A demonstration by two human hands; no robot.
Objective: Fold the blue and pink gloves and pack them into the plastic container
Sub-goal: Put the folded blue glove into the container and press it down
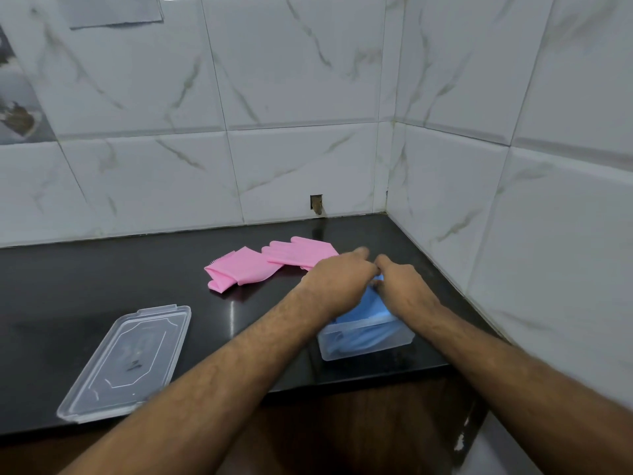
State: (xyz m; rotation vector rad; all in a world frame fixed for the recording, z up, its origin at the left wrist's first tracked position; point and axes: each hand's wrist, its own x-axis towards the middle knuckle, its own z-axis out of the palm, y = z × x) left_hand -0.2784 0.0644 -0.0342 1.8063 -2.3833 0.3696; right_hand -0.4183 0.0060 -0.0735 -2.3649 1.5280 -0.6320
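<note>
Two hands work over the plastic container (364, 341), which sits near the counter's (102, 269) front edge by the right wall. Left hand (337, 279) and right hand (404, 286) both curl down onto the blue gloves (371, 305), apparently pressing the folded bundle below the rim so the lid can seat later; the exact finger grip is hidden. Pink gloves (270, 264) lie just behind, one folded, one flat, not yet packed. Container lid (126, 361) rests well apart at left, leaving the opening unobstructed.
</note>
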